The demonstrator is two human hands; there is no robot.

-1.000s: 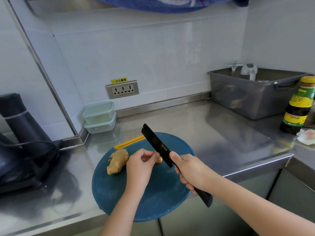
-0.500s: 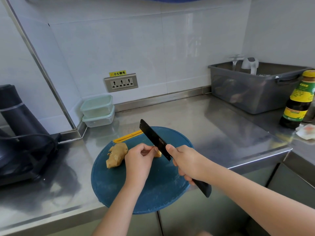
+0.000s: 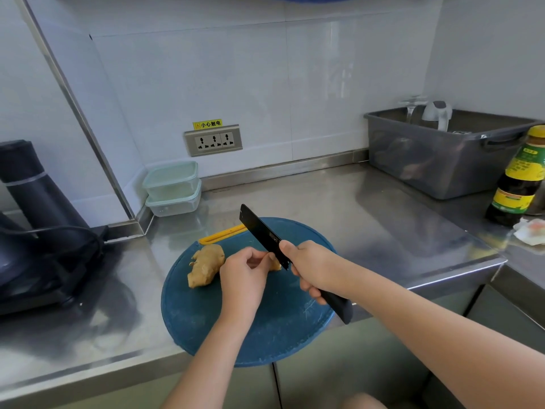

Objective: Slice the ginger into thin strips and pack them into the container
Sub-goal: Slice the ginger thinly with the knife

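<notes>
The left hand point(image 3: 244, 276) pinches what seems a pale ginger piece point(image 3: 275, 265); right hand point(image 3: 309, 270) grips the knife point(image 3: 259, 231).

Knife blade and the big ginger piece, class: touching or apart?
Apart. Head view shows blue cutting board between the knife blade and the big ginger piece.

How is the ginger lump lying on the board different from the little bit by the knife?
The ginger lump lies free on the cutting board; the small ginger piece is pinched by the left hand beside the knife in the right hand. The lump shows whole; the small piece is mostly hidden. The lump looks bigger than the small piece. Both are tan, on the same board.
</notes>
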